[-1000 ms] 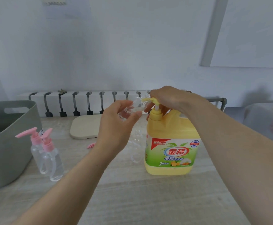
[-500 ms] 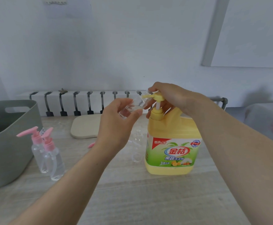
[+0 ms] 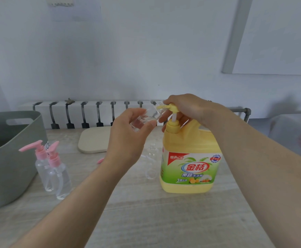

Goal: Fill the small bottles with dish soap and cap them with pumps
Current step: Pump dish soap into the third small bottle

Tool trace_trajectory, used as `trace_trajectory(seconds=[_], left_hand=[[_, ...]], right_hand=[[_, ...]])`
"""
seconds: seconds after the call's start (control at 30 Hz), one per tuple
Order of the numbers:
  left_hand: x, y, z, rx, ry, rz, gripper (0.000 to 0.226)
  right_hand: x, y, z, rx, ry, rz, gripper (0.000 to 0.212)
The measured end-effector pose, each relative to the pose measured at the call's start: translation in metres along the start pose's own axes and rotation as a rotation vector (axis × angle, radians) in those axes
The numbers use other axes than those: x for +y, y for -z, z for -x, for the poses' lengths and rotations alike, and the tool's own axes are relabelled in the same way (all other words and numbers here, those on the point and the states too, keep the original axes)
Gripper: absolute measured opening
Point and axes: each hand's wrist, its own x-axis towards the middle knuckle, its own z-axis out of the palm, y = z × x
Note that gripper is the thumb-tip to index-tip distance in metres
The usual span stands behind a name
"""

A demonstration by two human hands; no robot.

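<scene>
Bottle [image 3: 143, 120] clear, tilted at yellow pump [image 3: 172, 106]

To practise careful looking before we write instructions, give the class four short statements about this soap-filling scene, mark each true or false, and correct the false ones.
1. The left hand holds a small clear bottle tilted up to the spout of the yellow jug. True.
2. The right hand hangs free, touching nothing. False: its fingers are curled over the jug's pump head.
3. Two small bottles beside the grey tub carry pink pumps. True.
4. The lone bottle standing left of the jug has a pump on. False: its neck is open.
</scene>
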Motion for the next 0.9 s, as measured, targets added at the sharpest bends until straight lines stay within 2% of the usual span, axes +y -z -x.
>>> trace_trajectory(seconds=[0.37,0.73,0.9], left_hand=[[-0.0007,-0.0014,0.0030,-0.015,0.021,0.009,0.032],[-0.0009,-0.0011,0.0045,-0.026,0.043,0.009,0.033],[-0.0008,-0.0006,0.0038,-0.020,0.035,0.012,0.033]], right_hand=[[-0.0047,-0.0031,0.0037,0.022,-0.011,0.101,0.046],[-0.0015,-0.0037,0.0032,0.027,-0.010,0.088,0.046],[0.0003,-0.0020,0.0011,-0.014,0.000,0.041,0.054]])
